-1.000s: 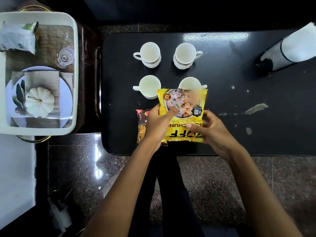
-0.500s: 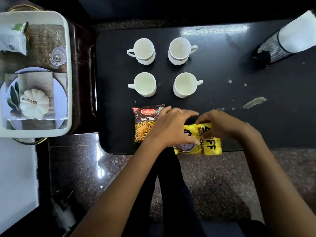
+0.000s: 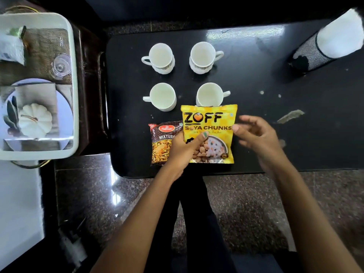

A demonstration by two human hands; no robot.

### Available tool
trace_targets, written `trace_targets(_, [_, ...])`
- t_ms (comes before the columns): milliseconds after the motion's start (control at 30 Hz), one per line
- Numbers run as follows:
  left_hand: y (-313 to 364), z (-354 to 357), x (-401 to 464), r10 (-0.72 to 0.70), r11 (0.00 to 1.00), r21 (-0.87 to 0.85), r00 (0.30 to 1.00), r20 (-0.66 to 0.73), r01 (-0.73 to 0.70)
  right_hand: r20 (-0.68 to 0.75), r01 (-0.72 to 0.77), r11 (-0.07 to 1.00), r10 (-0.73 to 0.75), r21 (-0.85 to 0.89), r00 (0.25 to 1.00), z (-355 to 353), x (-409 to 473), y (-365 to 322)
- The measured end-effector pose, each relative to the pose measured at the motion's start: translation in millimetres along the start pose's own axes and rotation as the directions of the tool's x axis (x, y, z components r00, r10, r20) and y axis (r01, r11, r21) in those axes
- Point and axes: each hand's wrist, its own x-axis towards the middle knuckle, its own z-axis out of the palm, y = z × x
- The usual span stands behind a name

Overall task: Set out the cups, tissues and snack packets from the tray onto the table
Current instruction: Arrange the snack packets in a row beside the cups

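Note:
Several white cups stand on the black table (image 3: 275, 134), among them a far-left cup (image 3: 160, 57) and a near-right cup (image 3: 209, 94). A yellow soya chunks packet (image 3: 211, 123) is held right way up just below the near-right cup. My left hand (image 3: 184, 149) grips its lower left corner, thumb on the front. My right hand (image 3: 256, 134) hovers at the packet's right edge, fingers spread and blurred, thumb tip at the edge. A brown mixture packet (image 3: 163, 142) lies flat to the left, partly under my left hand. A tissue pack (image 3: 9, 49) rests in the white tray (image 3: 75, 95) at far left.
The tray's printed base shows a plate, pumpkin and glass. A black mesh holder with white contents (image 3: 323, 48) lies at the table's far right corner. Scuff marks (image 3: 289, 116) dot the table to the right. The table's near edge is just below the packets.
The yellow packet was turned over and around; its front now reads right way up. My right hand has let go and opened beside it. My left hand keeps hold.

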Motion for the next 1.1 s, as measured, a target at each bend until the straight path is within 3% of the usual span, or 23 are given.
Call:
trace_targets(100, [-10.5,17.1,-3.4,-0.060,0.997,-0.042,0.996,-0.064,0.057,-0.031,-0.173,0.974,0.180,0.149,0.983,15.0,-1.7,29.6])
trace_targets(233, [-24.7,34.6,-5.6,-0.111,0.994,0.003,0.978,-0.176,0.113,-0.271,-0.209,0.955,0.262,0.208,0.926,33.2,3.6,57.4])
trace_targets(433, [-33.0,42.0,-10.7,0.017,0.986,0.166,0.974,-0.227,0.022,-0.386,-0.135,0.986,0.164,0.100,0.908,43.6,11.4,68.2])
trace_targets(533, [-30.3,42.1,-13.5,0.179,0.950,0.293,0.959,-0.218,-0.110,-0.482,-0.093,0.995,0.070,-0.025,0.874,44.4,8.7,71.8])
trace_targets(600, [-29.8,42.6,-16.6,0.338,0.859,0.445,0.933,-0.121,-0.253,-0.545,-0.049,0.977,-0.073,-0.206,0.836,43.8,2.7,73.8])
trace_targets(633, [-30.9,41.3,-16.1,0.414,0.768,0.554,0.909,-0.045,-0.322,-0.538,-0.001,0.944,-0.187,-0.329,0.822,43.9,-0.7,75.1])
trace_targets(733, [-39.8,34.9,-3.7,0.493,0.374,0.834,0.849,0.191,-0.405,-0.307,0.197,0.722,-0.502,-0.663,0.809,47.6,-6.8,79.2])
trace_targets(800, [-46.9,32.1,5.1,0.442,0.212,0.905,0.862,0.248,-0.369,-0.085,0.274,0.547,-0.542,-0.791,0.836,51.0,-6.5,82.9])
trace_targets(900, [-61.6,28.4,13.0,0.378,0.153,0.927,0.887,0.266,-0.343,0.124,0.281,0.332,-0.423,-0.901,0.898,55.2,-3.4,93.2])
trace_targets(1000, [-70.4,25.2,18.3,0.369,0.143,0.932,0.892,0.263,-0.334,0.187,0.260,0.181,-0.343,-0.948,0.921,51.8,4.1,106.0])
trace_targets(1100, [-72.6,25.7,20.2,0.379,0.112,0.940,0.888,0.260,-0.323,0.224,0.270,0.107,-0.322,-0.957,0.920,46.3,10.5,111.4])
